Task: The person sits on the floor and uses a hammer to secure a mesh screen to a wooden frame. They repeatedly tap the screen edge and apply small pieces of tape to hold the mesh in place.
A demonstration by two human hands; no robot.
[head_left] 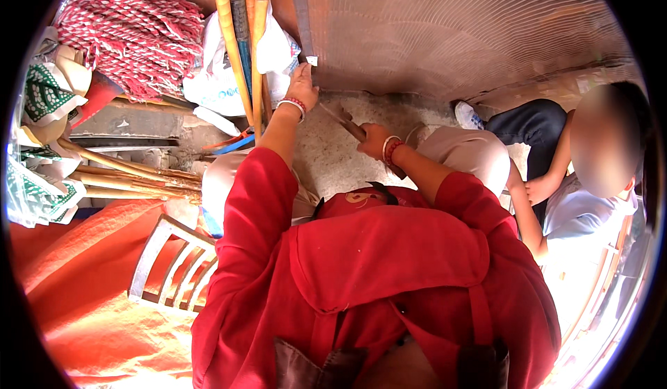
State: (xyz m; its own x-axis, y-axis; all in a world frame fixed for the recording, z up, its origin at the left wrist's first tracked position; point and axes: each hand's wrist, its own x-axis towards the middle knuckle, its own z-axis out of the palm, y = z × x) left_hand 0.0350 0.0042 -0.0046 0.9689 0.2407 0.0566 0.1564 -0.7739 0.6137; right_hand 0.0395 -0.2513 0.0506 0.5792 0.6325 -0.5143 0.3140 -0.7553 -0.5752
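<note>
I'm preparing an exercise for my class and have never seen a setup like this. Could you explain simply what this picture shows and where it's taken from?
There is no robot here: a person works with two bare hands. A wide fisheye camera on the person's head looks down, so edges bend and red sleeves reach away from you. Picture left is the person's left.

The right hand grips a brown bar-like tool; its exact kind is unclear. The left hand is by a small white piece; I can't tell whether it holds it.

Below is bare grey ground. To the left are wooden poles, a white bag, red-and-white cords and orange cloth. Another person sits at the right.
</note>
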